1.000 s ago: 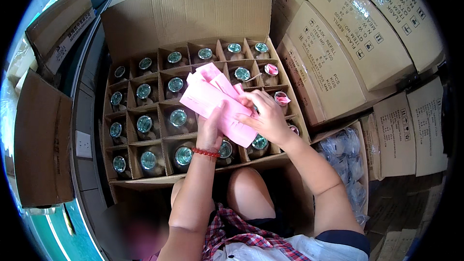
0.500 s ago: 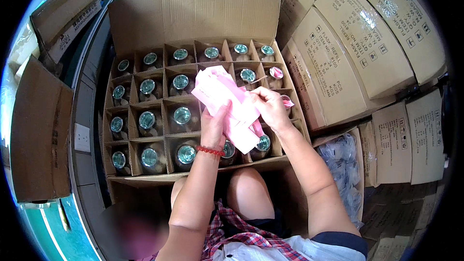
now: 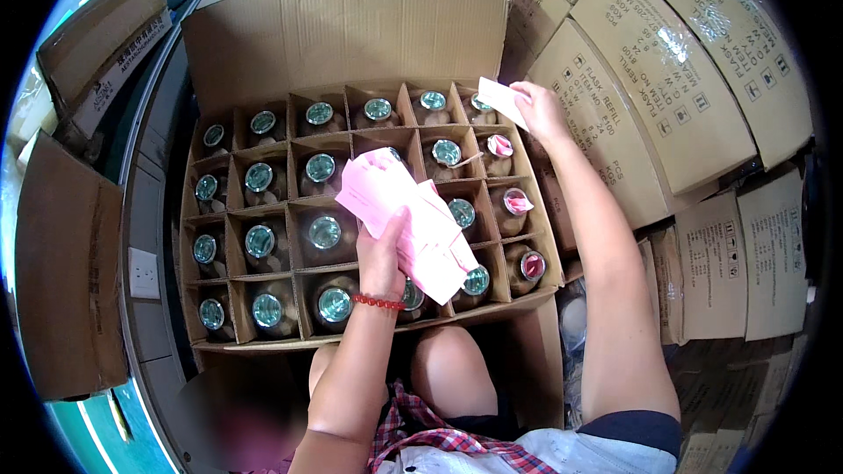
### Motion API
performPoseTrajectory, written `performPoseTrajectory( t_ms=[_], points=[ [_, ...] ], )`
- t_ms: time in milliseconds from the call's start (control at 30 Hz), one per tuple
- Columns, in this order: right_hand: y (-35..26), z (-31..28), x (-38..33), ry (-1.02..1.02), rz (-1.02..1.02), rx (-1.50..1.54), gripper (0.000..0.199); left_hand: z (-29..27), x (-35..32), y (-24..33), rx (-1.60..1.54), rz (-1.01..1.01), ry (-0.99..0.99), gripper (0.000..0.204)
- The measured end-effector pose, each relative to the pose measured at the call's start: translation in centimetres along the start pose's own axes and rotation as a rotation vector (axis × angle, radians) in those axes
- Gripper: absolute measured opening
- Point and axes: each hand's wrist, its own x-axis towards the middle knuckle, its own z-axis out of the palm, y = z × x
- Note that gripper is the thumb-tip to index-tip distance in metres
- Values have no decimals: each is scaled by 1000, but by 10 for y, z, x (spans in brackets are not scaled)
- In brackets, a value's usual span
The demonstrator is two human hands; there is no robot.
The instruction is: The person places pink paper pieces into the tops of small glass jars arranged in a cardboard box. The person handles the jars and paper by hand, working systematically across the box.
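My left hand (image 3: 383, 254) grips a bunch of pink paper slips (image 3: 430, 246) over the middle of a divided cardboard carton (image 3: 351, 31). My right hand (image 3: 539, 112) pinches one paper slip (image 3: 500, 102) at the carton's back right corner. That slip partly covers the mouth of the corner glass bottle (image 3: 482, 116). Upright glass bottles (image 3: 325, 233) with silvery-green mouths stand in the compartments. In the right column, three bottles have folded pink slips (image 3: 517, 204) in their mouths. The bunch hides parts of the bottles beneath it.
Closed cardboard boxes (image 3: 650, 114) are stacked along the right side. Between them and my right arm, clear plastic-wrapped items (image 3: 572, 325) show. Open carton flaps (image 3: 75, 272) stand at the left, beside a grey panel with a wall socket (image 3: 143, 273).
My right hand has moved from the bunch to the back right corner, with one slip drawn away. My left hand still grips the bunch, slightly lower in view.
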Motion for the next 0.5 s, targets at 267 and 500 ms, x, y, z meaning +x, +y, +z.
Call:
performPoseTrajectory(
  t_ms=[267, 500],
  points=[
    [4, 79, 66, -360, -46, -494, 18, 4, -3, 3, 0, -76, -10, 47],
    [16, 89, 69, -461, 297, -37, 40, -5, -1, 6, -79, -145, -23, 46]
  ],
)
